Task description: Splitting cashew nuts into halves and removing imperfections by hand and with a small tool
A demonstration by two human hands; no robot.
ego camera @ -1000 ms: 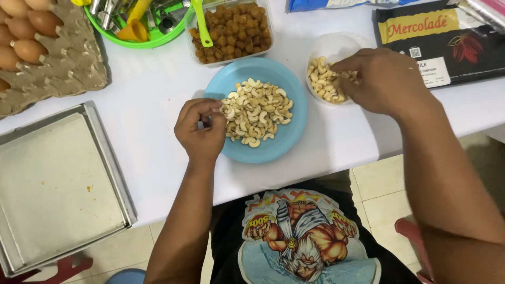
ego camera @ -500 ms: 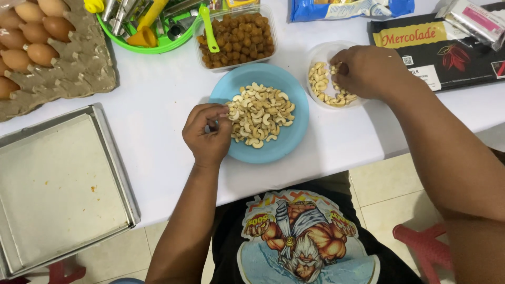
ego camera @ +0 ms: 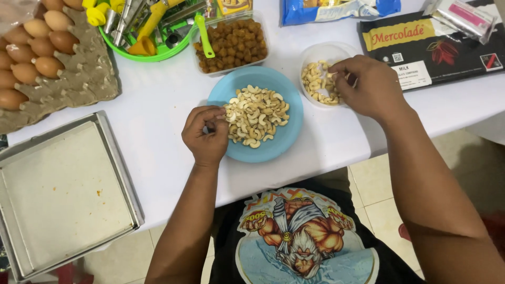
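A blue plate [ego camera: 286, 138] holds a heap of cashew nuts [ego camera: 256, 113] in front of me on the white table. My left hand [ego camera: 205, 135] rests at the plate's left rim, its fingers curled and pinching a cashew at the edge of the heap. My right hand [ego camera: 370, 85] reaches over a clear round tub [ego camera: 322, 53] that holds more cashew pieces [ego camera: 314, 82]. Its fingertips are closed together just above those pieces; whether a nut sits between them is hidden.
A metal baking tray [ego camera: 58, 194] lies at the left. An egg carton [ego camera: 84, 79] with brown eggs sits far left. Behind the plate stand a green bowl of utensils [ego camera: 152, 51], a tub of brown nuts [ego camera: 231, 39], a blue packet [ego camera: 336, 10] and a black chocolate package [ego camera: 421, 47].
My right hand has stayed over the clear tub, shifting slightly. My left hand remains at the plate's left edge. The view has drifted a little.
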